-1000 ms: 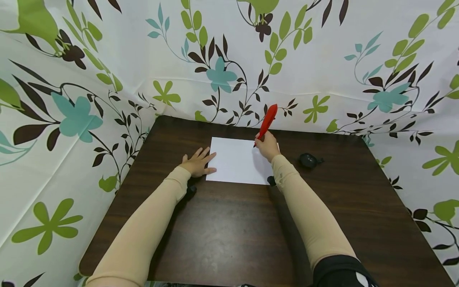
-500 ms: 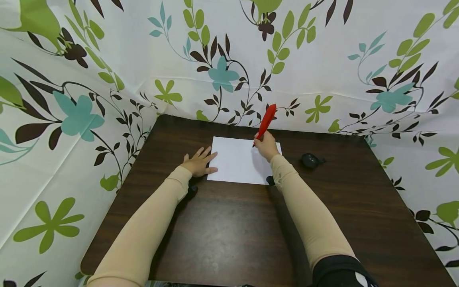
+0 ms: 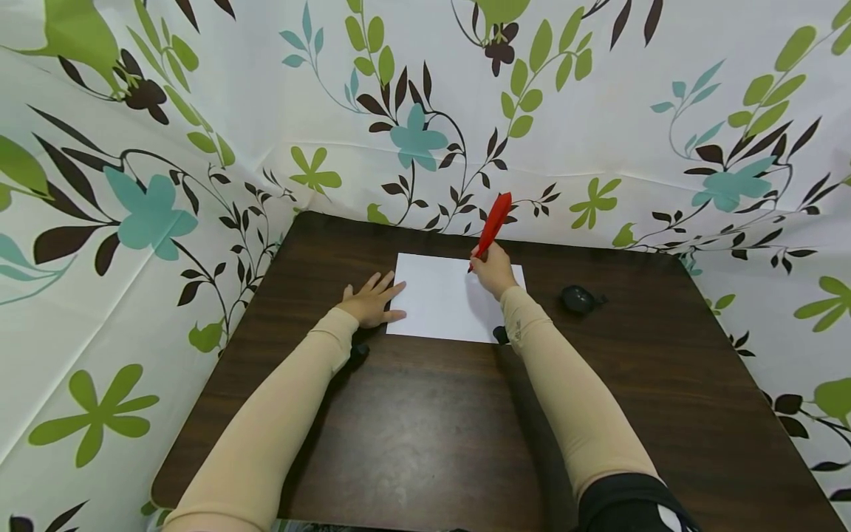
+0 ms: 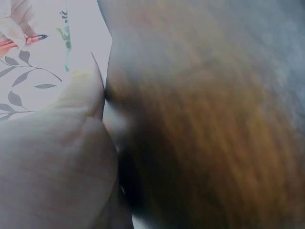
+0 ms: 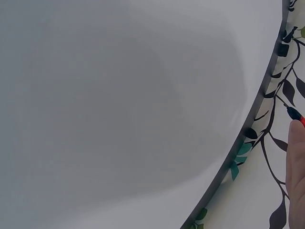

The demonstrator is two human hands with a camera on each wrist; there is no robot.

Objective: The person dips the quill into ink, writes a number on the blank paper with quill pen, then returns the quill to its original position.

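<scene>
A white sheet of paper (image 3: 432, 310) lies on the dark wooden table. My left hand (image 3: 370, 301) rests at its left edge with spread fingers, the thumb and fingertips touching the sheet. In the left wrist view the thumb (image 4: 83, 90) lies against the paper's edge. My right hand (image 3: 494, 270) pinches a red feather-shaped pen (image 3: 495, 218) over the upper right part of the paper. Its dark tip points down at the sheet; whether it touches or leaves a mark is too small to tell. In the right wrist view a finger (image 5: 296, 176) and the pen's dark tip (image 5: 293, 113) show at the right edge.
A small black rounded object (image 3: 577, 298) with a short tab sits on the table (image 3: 425, 428), right of the paper. Behind the table hangs a white curtain (image 3: 266, 89) printed with leaves and flowers. Black wrist devices show beneath both wrists.
My right hand and the pen have shifted slightly left across the paper. The left hand keeps its place on the sheet. The head view has turned a little.
</scene>
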